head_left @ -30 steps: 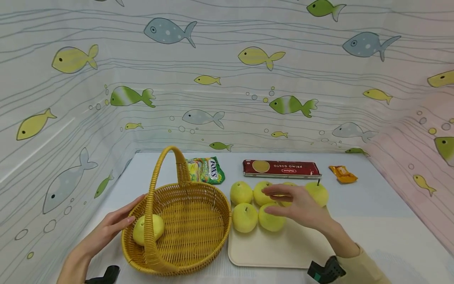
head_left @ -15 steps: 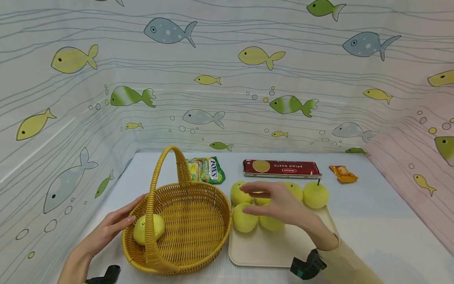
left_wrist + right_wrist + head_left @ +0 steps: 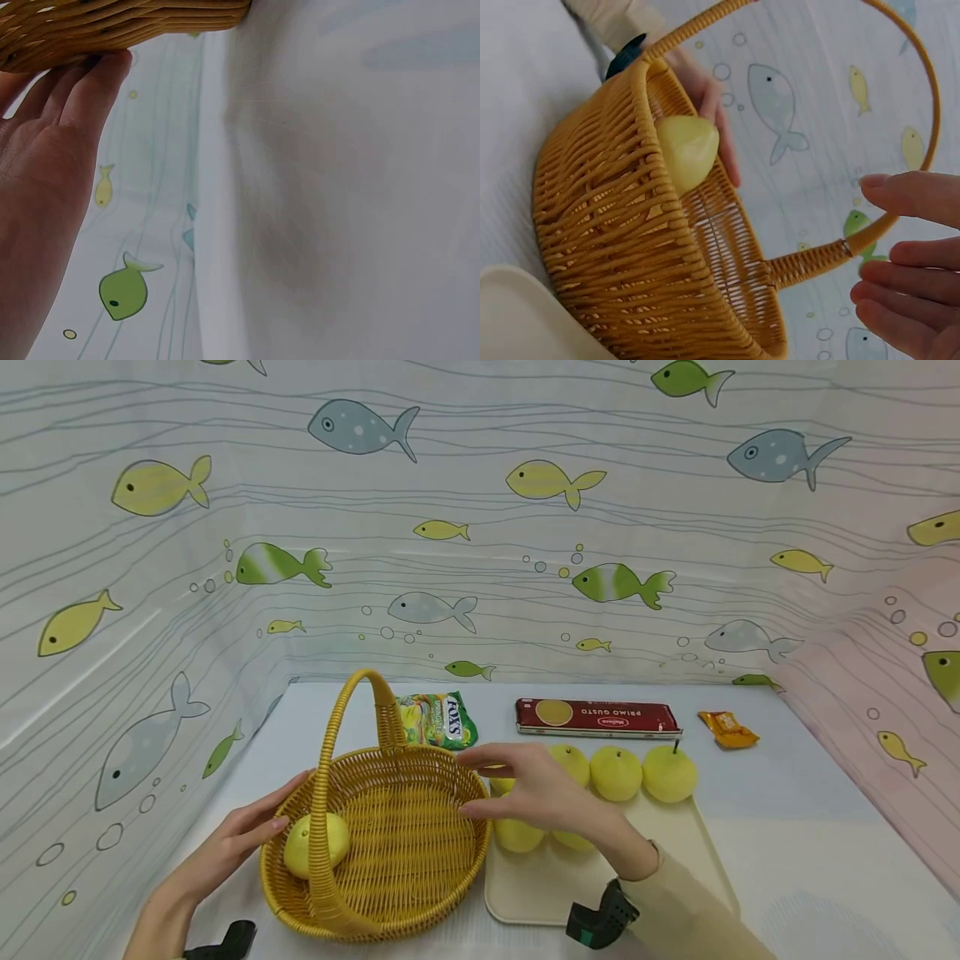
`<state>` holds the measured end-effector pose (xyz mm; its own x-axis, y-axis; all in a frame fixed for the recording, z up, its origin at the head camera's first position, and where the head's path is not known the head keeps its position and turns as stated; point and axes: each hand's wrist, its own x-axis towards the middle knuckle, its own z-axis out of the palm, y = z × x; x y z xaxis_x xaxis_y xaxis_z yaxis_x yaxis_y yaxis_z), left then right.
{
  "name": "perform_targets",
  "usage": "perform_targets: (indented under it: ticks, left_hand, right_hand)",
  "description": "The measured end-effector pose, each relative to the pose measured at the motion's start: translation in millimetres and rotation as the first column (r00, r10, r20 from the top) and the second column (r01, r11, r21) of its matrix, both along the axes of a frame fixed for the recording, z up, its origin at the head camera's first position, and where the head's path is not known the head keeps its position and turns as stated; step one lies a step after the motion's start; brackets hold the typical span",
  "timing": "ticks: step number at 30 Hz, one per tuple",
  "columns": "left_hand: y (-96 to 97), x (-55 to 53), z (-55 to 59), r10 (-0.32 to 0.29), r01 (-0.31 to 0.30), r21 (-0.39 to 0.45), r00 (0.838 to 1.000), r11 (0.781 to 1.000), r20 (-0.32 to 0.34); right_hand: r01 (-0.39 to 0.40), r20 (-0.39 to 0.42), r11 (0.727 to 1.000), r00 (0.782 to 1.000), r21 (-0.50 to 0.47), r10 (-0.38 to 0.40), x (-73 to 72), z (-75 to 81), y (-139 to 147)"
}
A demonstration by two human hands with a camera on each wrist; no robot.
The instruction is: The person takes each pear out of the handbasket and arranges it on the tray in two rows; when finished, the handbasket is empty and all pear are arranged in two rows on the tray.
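Note:
A yellow-green pear lies at the left inside a golden wicker basket with a tall arched handle. My left hand touches the basket's left side, its fingers fairly straight along the outer wall and the thumb by the rim. In the left wrist view those fingers reach up against the wickerwork. Over the basket's right rim hovers my right hand, thumb and fingers apart, nothing between them. Several more pears sit on a beige tray; some are partly hidden behind the right hand and forearm.
Behind the basket lies a green Fox's candy bag. A long dark red biscuit packet lies behind the pears, with a small orange wrapped snack to its right. Fish-patterned sheeting encloses the white table.
My right hand has moved left from above the pears on the tray to the basket's right rim, its fingers staying apart. The left hand and basket stay put.

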<state>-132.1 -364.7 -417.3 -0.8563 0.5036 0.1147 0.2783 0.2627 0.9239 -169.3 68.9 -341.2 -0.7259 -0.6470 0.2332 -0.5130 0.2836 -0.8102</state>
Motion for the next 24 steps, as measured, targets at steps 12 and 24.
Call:
perform_targets:
  ticks: [12, 24]
  left_hand:
    - [-0.3, 0.4, 0.4, 0.013, -0.013, 0.001, 0.999, 1.000, 0.040]
    - [0.7, 1.2, 1.9, 0.025, -0.024, -0.015, 0.999, 1.000, 0.033]
  right_hand:
    - [-0.047, -0.022, 0.999, 0.999, 0.008, 0.047, -1.0, 9.3, -46]
    - [-0.070, -0.024, 0.994, 0.997, 0.078, 0.072, -8.8, 7.5, -84]
